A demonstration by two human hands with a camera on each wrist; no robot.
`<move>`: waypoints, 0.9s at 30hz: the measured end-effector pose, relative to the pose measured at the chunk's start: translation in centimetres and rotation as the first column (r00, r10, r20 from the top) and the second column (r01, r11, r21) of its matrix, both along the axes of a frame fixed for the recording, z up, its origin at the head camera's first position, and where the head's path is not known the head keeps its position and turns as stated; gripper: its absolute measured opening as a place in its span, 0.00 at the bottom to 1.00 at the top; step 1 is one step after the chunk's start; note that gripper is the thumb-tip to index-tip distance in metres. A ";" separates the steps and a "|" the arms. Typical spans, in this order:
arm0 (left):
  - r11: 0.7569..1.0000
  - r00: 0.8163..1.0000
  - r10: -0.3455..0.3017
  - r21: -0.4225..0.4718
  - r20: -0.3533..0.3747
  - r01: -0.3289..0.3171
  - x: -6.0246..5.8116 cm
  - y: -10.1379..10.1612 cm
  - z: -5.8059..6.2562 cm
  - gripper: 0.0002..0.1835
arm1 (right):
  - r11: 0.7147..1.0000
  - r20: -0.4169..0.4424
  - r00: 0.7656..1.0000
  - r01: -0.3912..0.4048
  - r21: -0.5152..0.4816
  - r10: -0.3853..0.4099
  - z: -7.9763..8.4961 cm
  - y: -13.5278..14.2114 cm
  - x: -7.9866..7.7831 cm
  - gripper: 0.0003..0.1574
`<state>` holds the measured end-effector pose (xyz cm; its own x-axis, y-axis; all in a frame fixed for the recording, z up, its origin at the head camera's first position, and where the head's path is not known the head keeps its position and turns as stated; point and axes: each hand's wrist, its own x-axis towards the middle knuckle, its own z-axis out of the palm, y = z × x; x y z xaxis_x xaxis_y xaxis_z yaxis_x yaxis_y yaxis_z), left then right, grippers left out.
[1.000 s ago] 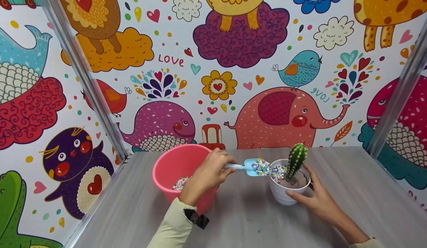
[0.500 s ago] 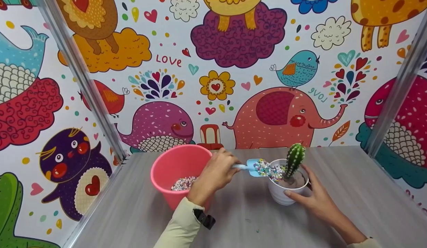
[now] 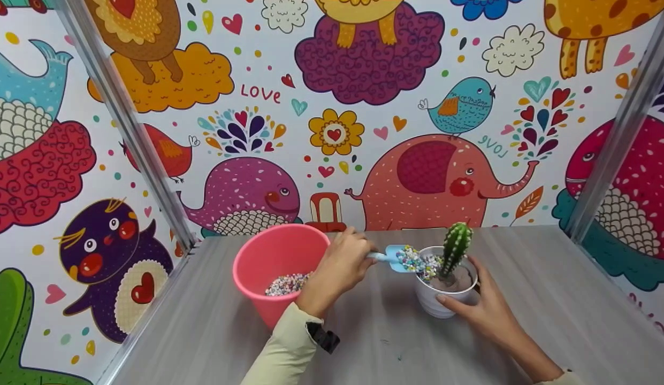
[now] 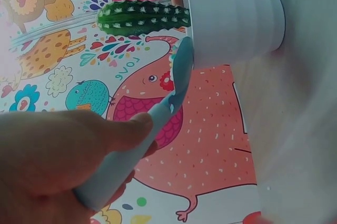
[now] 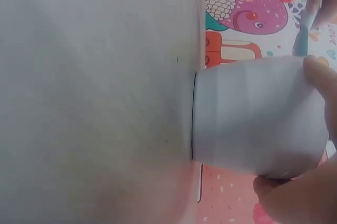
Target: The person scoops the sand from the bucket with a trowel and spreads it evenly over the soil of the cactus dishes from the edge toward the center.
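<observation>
While I followed the work from my distant station, I took the step in hand to be the filling of the white pot (image 3: 432, 300), which stood upright, or nearly so, near the far edge of the tabletop (image 3: 417, 353), right of its middle. The left hand (image 3: 346, 262) had its fingers curled round the handle of the light-blue scoop (image 3: 395, 260), thumb laid along it, and the scoop's front lip reached the pot's left rim; whether the two touched I could not tell. Coloured pebbles (image 3: 410, 259) lay heaped on the blade. The right hand (image 3: 487, 306) gripped the pot from its right side, thumb against the near wall. Inside, similar pebbles covered the left part, while greyish soil (image 3: 464, 277) showed to the right of the cactus (image 3: 456, 247), so I judged the filling only partly done. The pink bucket (image 3: 265, 306), nearer the far left corner, held more pebbles. The next move, as I saw it, called for a gentle tilt of the scoop, its lip inside the rim and away from the cactus, with the right hand steadying the pot; too quick a tip could have scattered pebbles over the tabletop.
</observation>
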<state>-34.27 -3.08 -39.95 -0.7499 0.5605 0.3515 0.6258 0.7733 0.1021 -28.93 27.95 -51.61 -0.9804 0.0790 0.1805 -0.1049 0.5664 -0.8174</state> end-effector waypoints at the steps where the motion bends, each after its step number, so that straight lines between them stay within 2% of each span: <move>1: 1.000 1.000 0.002 0.000 -0.011 -0.002 0.0 0.1 0.0 0.13 | 1.000 0.004 1.000 0.006 0.005 -0.006 0.0 -0.1 0.1 0.81; 6: 1.000 1.000 0.007 0.004 -0.029 -0.007 0.1 0.2 -0.2 0.12 | 1.000 0.033 0.999 0.023 0.016 -0.023 0.1 -0.6 0.2 0.83; 12: 1.000 0.999 -0.005 -0.001 -0.032 0.005 0.3 0.1 -0.1 0.12 | 1.000 0.023 1.000 0.018 0.016 -0.019 0.1 -0.7 0.2 0.82; 23: 1.000 1.000 0.019 -0.018 0.021 -0.018 1.2 0.3 0.8 0.14 | 1.000 0.061 0.998 0.004 0.027 -0.005 0.6 -0.5 0.6 0.81; 27: 0.999 1.000 0.018 -0.029 0.005 -0.018 1.3 0.3 0.9 0.14 | 1.000 0.061 0.998 0.023 0.010 -0.024 0.5 -0.8 0.7 0.83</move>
